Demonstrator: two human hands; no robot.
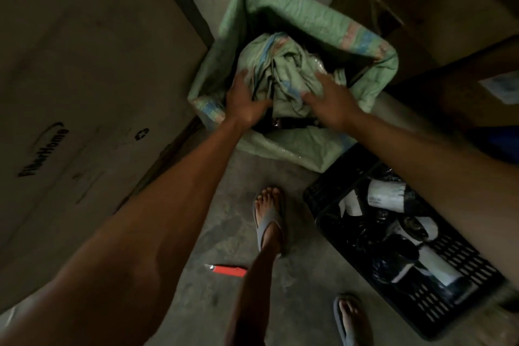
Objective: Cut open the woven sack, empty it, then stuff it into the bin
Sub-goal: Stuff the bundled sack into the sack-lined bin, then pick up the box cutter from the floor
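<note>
While a red utility knife (pixel 226 270) lies on the concrete floor (pixel 213 219), both hands, left (pixel 247 105) and right (pixel 330 101), press spread-fingered on the crumpled green woven sack (pixel 286 76) inside the sack-lined bin (pixel 295 19).

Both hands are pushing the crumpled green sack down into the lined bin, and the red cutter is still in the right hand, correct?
Not quite. Both the left hand and right hand press the crumpled sack into the lined bin, but the red cutter lies on the floor near the foot, as the head view shows.
</note>
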